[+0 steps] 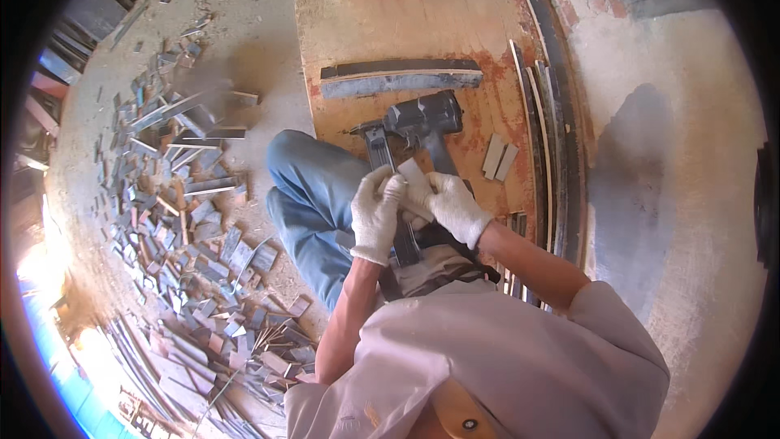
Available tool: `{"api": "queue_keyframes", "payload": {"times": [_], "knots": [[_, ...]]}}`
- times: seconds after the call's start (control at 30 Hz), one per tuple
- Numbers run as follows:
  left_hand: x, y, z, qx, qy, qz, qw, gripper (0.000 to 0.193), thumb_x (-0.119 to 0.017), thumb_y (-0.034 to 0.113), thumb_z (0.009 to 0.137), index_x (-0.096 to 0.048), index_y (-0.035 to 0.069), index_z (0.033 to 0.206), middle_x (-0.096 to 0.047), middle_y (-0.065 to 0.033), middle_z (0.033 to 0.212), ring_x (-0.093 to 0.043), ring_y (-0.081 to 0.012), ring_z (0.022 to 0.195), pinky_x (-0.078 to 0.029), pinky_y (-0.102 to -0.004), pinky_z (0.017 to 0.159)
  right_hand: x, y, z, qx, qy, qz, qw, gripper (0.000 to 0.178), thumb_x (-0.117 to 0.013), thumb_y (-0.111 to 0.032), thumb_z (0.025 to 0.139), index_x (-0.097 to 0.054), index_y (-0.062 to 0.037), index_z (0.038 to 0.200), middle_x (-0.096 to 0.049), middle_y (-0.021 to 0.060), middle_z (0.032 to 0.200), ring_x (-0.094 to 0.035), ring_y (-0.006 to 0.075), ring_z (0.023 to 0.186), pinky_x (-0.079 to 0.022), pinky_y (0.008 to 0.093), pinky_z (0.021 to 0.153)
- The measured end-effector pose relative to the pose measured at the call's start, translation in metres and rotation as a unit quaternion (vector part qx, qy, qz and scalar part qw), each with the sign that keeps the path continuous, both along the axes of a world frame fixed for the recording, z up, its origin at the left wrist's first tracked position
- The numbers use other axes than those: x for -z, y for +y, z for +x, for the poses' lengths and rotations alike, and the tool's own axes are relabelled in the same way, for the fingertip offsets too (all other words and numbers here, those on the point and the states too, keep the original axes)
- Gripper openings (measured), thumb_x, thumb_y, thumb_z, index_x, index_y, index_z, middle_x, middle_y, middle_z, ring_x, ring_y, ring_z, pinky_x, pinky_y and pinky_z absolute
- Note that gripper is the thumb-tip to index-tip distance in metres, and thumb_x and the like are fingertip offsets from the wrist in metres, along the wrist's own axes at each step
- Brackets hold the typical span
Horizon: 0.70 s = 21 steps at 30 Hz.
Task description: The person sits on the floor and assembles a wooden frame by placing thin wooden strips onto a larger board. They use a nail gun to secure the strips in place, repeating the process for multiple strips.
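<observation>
Both my hands wear white knitted gloves and meet above my lap. My right hand [457, 205] grips a pale flat strip [414, 179], whose kind I cannot make out. Close beside it, my left hand [376, 213] has its fingers pinched together; whatever is in them is too small or hidden. A black nail gun [422, 116] lies in front of me, its body on the board and its long magazine [380, 150] running back toward my lap, partly behind my left hand.
Two wooden strips [400, 77] lie across the stained board [390, 28] ahead. Two small pale pieces [499, 158] rest right of the nail gun. Long battens [546, 138] line the wall [642, 154]. Heaped offcuts [195, 187] cover the floor at left.
</observation>
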<state>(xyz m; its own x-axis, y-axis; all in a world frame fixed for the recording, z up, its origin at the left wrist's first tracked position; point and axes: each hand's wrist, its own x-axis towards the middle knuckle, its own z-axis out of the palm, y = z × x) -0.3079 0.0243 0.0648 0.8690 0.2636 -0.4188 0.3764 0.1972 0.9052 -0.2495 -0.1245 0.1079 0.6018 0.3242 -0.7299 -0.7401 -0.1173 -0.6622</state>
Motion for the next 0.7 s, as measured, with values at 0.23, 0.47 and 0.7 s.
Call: {"api": "queue_keyframes", "payload": {"times": [0.23,0.47,0.7], "knots": [[-0.012,-0.003,0.018,-0.011,0.085,-0.115,0.990,0.031,-0.063,0.025,0.104,-0.067,-0.004,0.113,-0.070,-0.0087,0.093,-0.066,-0.0148,0.078,-0.056,-0.0279,0.074,-0.007,-0.004,-0.020,0.053,-0.066,0.062,0.994,0.027,-0.063,-0.022,0.104,-0.061,0.0041,0.110,-0.071,0.0111,0.094,-0.072,0.0174,0.076,-0.062,0.0300,0.063],[-0.021,0.039,0.073,-0.041,0.126,0.077,0.988,0.028,-0.064,0.023,0.100,-0.068,-0.002,0.113,-0.072,-0.0162,0.092,-0.073,-0.0283,0.087,-0.059,-0.0433,0.080,0.003,-0.020,-0.012,0.150,-0.024,0.053,0.987,0.033,-0.053,-0.025,0.108,-0.057,0.0041,0.123,-0.071,0.0127,0.091,-0.072,0.0190,0.073,-0.062,0.0304,0.064],[0.035,0.034,0.109,0.293,-0.020,0.522,0.801,0.024,-0.072,0.028,0.085,-0.075,0.009,0.099,-0.070,-0.0164,0.109,-0.068,-0.0377,0.099,-0.054,-0.0467,0.086,0.003,-0.011,-0.015,0.115,-0.083,0.015,0.990,0.038,-0.051,-0.016,0.106,-0.047,0.0033,0.138,-0.072,0.0160,0.096,-0.074,0.0226,0.076,-0.062,0.0337,0.062]]}}
